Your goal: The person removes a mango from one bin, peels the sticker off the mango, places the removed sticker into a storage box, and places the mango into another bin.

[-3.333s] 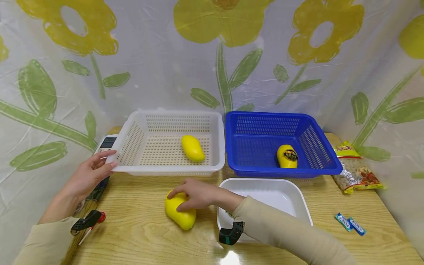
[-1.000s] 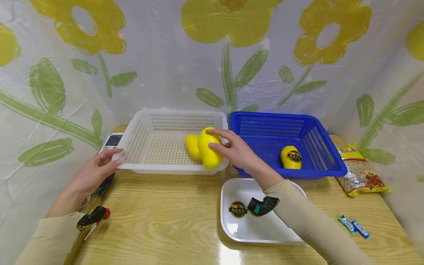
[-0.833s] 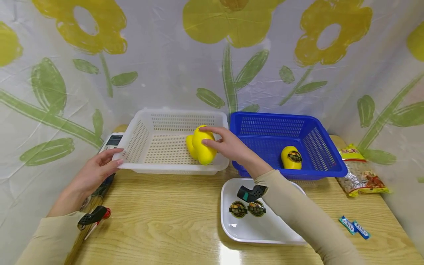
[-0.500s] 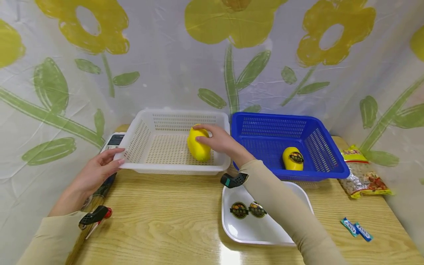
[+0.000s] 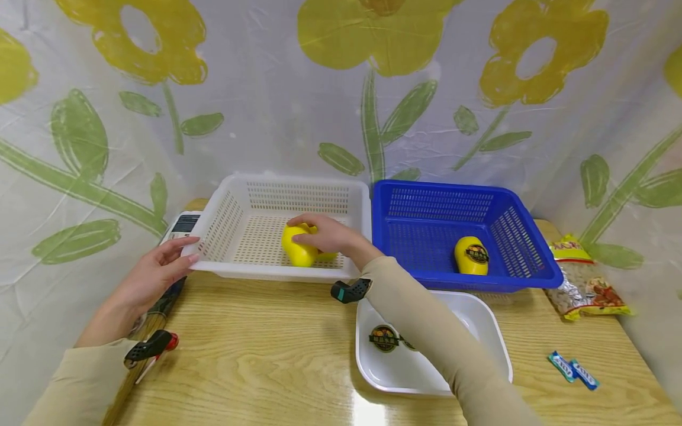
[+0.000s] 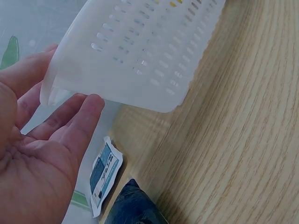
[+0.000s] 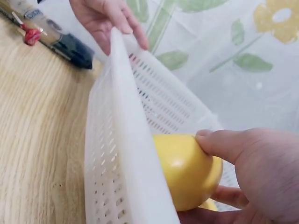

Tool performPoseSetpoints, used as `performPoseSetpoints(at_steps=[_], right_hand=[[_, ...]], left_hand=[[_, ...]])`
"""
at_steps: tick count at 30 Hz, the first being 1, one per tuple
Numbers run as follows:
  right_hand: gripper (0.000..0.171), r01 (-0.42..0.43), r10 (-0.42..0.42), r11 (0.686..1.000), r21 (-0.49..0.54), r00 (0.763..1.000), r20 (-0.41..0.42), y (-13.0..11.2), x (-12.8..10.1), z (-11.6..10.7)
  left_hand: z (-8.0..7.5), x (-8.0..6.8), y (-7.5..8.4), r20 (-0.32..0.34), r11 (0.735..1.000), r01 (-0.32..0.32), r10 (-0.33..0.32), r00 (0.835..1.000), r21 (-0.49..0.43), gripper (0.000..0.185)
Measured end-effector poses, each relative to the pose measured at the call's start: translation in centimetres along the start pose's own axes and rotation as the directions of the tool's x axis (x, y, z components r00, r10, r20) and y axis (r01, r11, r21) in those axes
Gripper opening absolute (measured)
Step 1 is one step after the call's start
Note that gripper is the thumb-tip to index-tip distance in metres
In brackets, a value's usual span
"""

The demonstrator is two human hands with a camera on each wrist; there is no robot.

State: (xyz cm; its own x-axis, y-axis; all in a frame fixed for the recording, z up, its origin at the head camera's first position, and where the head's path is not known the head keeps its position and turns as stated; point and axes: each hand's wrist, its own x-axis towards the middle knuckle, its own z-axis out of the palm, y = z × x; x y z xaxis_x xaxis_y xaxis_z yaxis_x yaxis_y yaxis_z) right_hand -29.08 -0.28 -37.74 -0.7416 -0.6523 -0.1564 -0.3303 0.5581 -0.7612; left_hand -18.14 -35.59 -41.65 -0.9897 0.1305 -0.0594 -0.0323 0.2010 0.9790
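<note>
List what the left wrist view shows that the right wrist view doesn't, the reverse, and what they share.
Only left wrist: a white-and-blue packet in plain view below the basket's corner.

Only right wrist: the right hand gripping a yellow mango, and a red lollipop. The left wrist view has just specks of yellow through the basket's slots.

Both: the left hand holding the white basket by its rim, the wooden table, a dark-ended package and the printed curtain.
</note>
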Motion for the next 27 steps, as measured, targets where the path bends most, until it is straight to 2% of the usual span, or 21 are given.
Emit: performPoseSetpoints(at_steps=[8, 12, 17, 27], right_hand=[[0.043, 0.0, 0.001, 0.992, -0.123, 1.0, 0.002, 0.2, 1.3, 0.6], [0.044, -0.019, 0.021, 0.995, -0.098, 0.999, 0.024, 0.4, 1.6, 0.8], [0.045, -0.059, 0.061, 0.998, -0.026, 0.993, 0.097, 0.9, 2.0, 1.0], [0.048, -0.078, 0.083, 0.996, -0.038, 0.986, 0.142, 1.2, 2.1, 1.1]], left_hand=[[0.1, 0.0, 0.0, -0.003, 1.0, -0.005, 0.005, 1.0, -0.016, 0.049], [0.2, 0.0, 0.2, -0.009, 1.0, 0.009, -0.009, 1.0, -0.018, 0.05], [0.3, -0.1, 0.3, -0.011, 1.0, 0.026, -0.026, 1.0, -0.003, 0.05], [0.2, -0.1, 0.2, -0.013, 1.0, 0.017, -0.017, 1.0, -0.002, 0.051]])
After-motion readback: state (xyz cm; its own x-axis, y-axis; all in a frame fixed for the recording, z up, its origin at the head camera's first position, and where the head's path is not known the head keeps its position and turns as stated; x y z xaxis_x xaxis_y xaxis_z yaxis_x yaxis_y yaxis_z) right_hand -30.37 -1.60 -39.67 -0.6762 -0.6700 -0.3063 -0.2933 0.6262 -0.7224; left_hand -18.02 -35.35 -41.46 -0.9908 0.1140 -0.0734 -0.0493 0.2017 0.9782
